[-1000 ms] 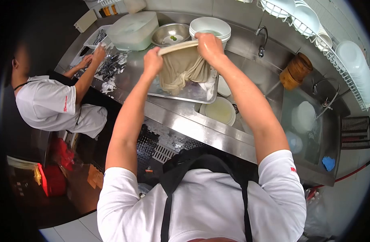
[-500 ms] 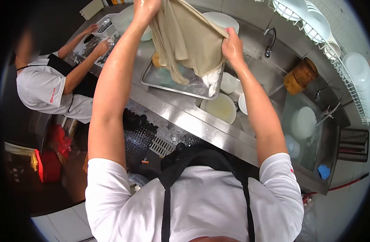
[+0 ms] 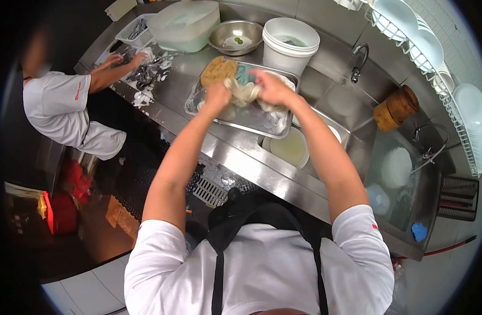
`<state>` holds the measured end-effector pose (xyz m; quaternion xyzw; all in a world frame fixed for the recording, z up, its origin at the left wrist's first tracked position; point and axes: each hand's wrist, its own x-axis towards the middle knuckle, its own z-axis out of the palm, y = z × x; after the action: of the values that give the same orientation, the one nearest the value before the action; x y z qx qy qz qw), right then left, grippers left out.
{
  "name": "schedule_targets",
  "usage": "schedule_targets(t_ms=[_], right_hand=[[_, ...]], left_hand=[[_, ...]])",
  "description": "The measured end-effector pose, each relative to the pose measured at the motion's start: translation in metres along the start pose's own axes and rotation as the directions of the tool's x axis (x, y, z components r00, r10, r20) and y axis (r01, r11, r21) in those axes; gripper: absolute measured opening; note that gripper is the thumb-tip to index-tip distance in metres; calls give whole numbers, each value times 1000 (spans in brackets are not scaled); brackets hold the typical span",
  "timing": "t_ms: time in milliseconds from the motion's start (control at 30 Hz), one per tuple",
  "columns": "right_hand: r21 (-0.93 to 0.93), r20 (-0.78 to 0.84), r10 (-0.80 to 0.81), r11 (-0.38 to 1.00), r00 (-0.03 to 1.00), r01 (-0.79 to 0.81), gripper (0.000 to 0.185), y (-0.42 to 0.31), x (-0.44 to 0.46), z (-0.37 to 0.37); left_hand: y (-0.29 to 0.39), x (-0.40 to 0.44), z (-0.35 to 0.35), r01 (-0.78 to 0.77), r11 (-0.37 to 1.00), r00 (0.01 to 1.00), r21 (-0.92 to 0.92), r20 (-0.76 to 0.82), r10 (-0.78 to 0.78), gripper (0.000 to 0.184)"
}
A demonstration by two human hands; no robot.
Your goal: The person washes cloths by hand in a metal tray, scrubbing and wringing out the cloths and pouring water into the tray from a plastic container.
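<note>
A beige cloth (image 3: 242, 93), bunched and slightly blurred, stretches between my two hands above a metal tray (image 3: 241, 130). My left hand (image 3: 218, 98) is closed on one end of it. The other end is gripped by my right hand (image 3: 274, 88). In the tray, at its far left, lies a tan cloth (image 3: 220, 69). Beside that is a teal cloth (image 3: 244, 73), partly hidden behind the beige one. White cloth (image 3: 278, 118) shows at the right side of the tray, under my right forearm.
Behind the tray stand a white bucket (image 3: 288, 55), a steel bowl (image 3: 235, 38) and a large translucent tub (image 3: 185, 26). Plates (image 3: 291, 147) sit in the sink in front. A co-worker (image 3: 57, 105) handles foamy cutlery at left. A tap (image 3: 359, 58) and wooden vessel (image 3: 396, 107) are to the right.
Both hands have come down toward me and closer together. The beige cloth, held up and spread before, is now lowered and bunched over the tray, revealing the bucket and bowl behind.
</note>
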<state>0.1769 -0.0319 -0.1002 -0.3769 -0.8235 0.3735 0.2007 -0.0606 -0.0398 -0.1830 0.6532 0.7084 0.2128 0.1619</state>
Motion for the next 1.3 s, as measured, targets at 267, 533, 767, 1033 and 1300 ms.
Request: schedule_targets(t_ms=[267, 533, 767, 1033, 1300], right_hand=[[-796, 152, 0, 593, 988, 122, 82, 38, 10, 67], [-740, 338, 205, 661, 919, 125, 66, 52, 27, 89], [-643, 281, 70, 754, 957, 133, 89, 56, 24, 91], [536, -395, -250, 718, 884, 443, 114, -15, 33, 25], [360, -684, 87, 904, 725, 230, 56, -43, 26, 16]], left_hand=[[12, -33, 26, -125, 919, 931, 374, 363, -21, 84], [-2, -22, 35, -308, 847, 798, 433, 603, -18, 49], [23, -14, -13, 188, 982, 882, 17, 438, -176, 37], [153, -8, -165, 130, 216, 942, -968, 188, 276, 46], [230, -28, -269, 52, -444, 913, -895, -137, 383, 36]])
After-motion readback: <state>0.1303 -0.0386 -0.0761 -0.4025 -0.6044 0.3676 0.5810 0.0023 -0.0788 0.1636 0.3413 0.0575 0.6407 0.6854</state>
